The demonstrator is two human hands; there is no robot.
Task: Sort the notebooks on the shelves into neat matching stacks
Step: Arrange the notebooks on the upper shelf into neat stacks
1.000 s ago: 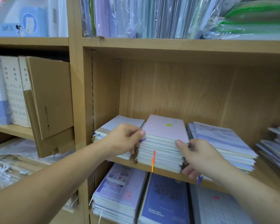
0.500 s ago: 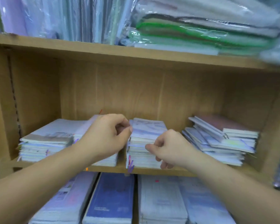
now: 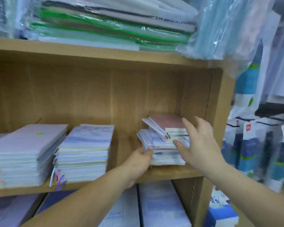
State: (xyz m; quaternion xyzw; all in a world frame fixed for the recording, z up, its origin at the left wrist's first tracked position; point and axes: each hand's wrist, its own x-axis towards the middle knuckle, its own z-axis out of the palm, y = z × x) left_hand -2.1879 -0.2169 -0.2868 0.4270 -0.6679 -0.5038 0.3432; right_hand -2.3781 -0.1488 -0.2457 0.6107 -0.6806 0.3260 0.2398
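1. Head view, the task's thing: the untidy stack [image 3: 164, 153] sits right of centre in the frame, on the shelf board [image 3: 170, 173], close to the cabinet's right wall. Its notebooks are fanned at different angles, and a pink-covered notebook [image 3: 166, 121] lies skewed on top. This looks like the pile that needs squaring up or sorting.

2. Head view, hands: the left hand [image 3: 141, 158] reaches up from the lower middle of the frame, and its thumb lies against the stack's left edge, probably to brace that side. Its other fingers are hidden, so I cannot tell whether it grips the pile. The right hand [image 3: 202, 145] is spread wide and holds nothing. It hangs in front of the stack's right side with the thumb tip at or just beside the front edges. My guess is that the two hands bracket the pile so it can be squeezed straight or lifted out whole.

3. Head view, finished work: at centre left, the blue-patterned stack [image 3: 85, 145] and the pink-topped stack [image 3: 23, 145] stand side by side with fairly even edges. Each seems to hold matching covers. A clear gap separates them from the untidy pile.

4. Head view, surroundings: wrapped folders [image 3: 105, 25] fill the top of the frame. More notebooks [image 3: 162, 207] lie flat on the shelf below, and hanging packets [image 3: 252, 145] are at far right.
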